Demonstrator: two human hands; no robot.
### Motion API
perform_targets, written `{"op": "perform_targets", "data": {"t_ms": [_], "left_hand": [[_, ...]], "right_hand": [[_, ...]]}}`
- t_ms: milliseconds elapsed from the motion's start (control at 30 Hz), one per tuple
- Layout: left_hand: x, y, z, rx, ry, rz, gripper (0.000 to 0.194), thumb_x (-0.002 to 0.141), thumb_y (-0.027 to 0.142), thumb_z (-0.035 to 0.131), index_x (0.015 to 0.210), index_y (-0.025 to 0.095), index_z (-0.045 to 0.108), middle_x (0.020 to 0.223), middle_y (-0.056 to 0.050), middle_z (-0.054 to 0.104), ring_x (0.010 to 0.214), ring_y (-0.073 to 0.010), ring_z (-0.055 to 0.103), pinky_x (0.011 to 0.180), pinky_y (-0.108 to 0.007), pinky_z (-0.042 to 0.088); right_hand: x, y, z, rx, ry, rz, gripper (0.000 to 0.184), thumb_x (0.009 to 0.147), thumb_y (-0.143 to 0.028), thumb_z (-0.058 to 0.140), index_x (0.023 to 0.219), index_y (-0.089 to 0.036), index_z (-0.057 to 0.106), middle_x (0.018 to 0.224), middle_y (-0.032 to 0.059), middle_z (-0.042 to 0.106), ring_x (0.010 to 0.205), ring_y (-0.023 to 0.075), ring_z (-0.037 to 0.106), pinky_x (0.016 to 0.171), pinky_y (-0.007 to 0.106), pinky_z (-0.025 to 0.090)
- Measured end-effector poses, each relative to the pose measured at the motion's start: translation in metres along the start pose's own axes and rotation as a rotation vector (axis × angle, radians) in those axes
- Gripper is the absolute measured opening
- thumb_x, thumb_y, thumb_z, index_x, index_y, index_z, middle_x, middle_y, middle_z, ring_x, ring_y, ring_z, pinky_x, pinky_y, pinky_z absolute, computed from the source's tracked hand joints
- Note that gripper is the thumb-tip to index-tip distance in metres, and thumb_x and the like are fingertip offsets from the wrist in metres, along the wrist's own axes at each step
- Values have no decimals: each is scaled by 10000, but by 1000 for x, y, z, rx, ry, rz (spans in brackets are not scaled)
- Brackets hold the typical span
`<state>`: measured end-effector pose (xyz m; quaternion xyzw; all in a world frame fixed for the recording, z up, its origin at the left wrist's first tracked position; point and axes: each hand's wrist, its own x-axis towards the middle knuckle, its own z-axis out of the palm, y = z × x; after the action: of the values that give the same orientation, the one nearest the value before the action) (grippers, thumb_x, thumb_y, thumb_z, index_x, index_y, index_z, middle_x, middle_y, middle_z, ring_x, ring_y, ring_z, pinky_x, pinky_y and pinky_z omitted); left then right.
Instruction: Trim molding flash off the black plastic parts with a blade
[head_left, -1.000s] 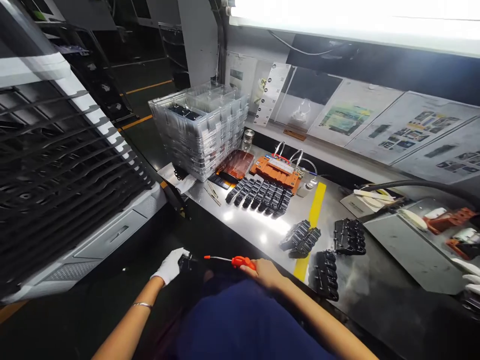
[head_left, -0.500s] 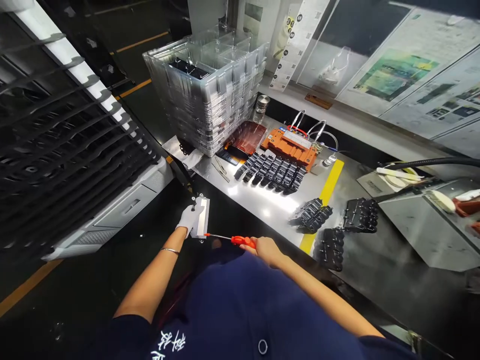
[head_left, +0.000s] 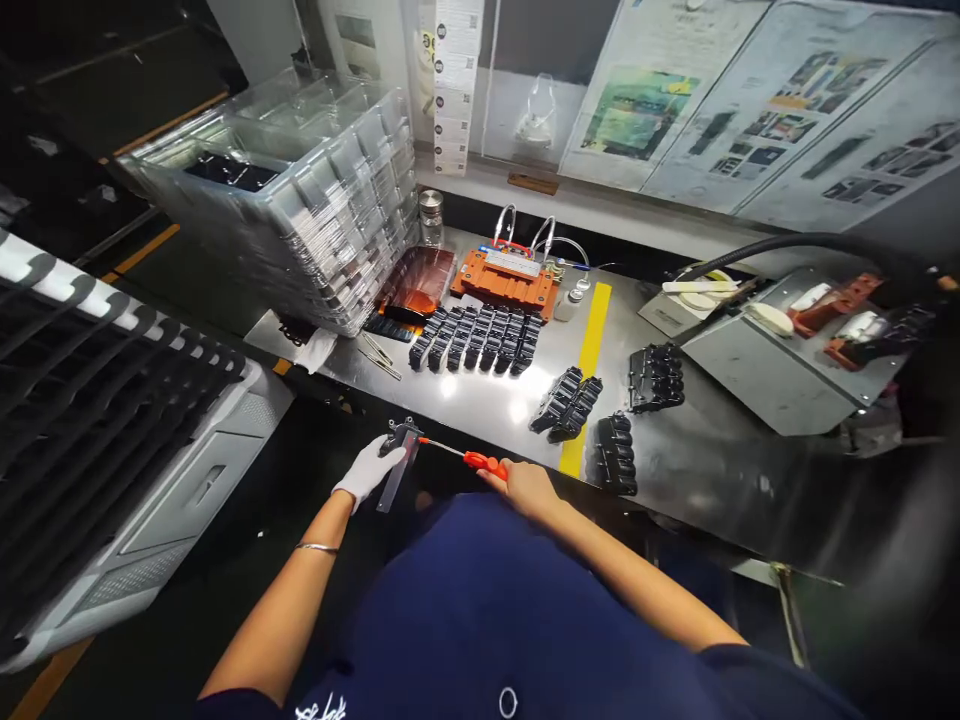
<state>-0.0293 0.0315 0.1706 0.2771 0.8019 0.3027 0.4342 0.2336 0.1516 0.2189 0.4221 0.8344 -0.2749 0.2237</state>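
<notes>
My left hand, in a white glove, is closed around a flat dark part in front of the bench edge. The part has a pale, shiny strip along its length and small metal fittings at its upper end. My bare right hand grips a red-handled tool with a thin metal shaft. Its red tip points left and lies at or very close to the upper end of the part; contact cannot be made out.
On the metal bench stand a row of black ribbed parts, an orange fixture, tweezers and more black parts. Stacked clear trays rise at left, a grey machine box at right. A grey louvred unit flanks me.
My view has swung to the right. The part has turned in my left hand, its bright face now angled away, and the tool tip has shifted from its lower end to its upper end.
</notes>
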Motion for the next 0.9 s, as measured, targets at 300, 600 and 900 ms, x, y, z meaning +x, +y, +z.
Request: {"op": "perform_targets", "data": {"t_ms": [300, 600, 900], "left_hand": [[28, 50, 57, 279, -180, 103, 317, 895, 331, 588, 1168, 169, 594, 1199, -93, 619, 1050, -220, 613, 915, -447, 505], [89, 184, 219, 498, -149, 300, 402, 900, 361, 575, 1256, 179, 537, 1279, -107, 564, 1122, -250, 575, 944, -488, 479], [119, 243, 258, 713, -56, 400, 354, 905, 352, 570, 1206, 166, 564, 1217, -96, 590, 1036, -225, 606, 865, -438, 527]], "right_hand": [[-18, 85, -1, 382, 15, 11, 559, 894, -660, 364, 857, -195, 674, 806, 58, 709, 769, 220, 656, 690, 286, 442], [-61, 151, 1, 508, 122, 248, 596, 935, -608, 250, 1049, -183, 652, 992, 115, 721, 976, 309, 670, 790, 358, 466], [-78, 173, 15, 490, 171, 319, 525, 954, -570, 265, 978, -213, 649, 967, 88, 738, 979, 295, 682, 776, 334, 455]]}}
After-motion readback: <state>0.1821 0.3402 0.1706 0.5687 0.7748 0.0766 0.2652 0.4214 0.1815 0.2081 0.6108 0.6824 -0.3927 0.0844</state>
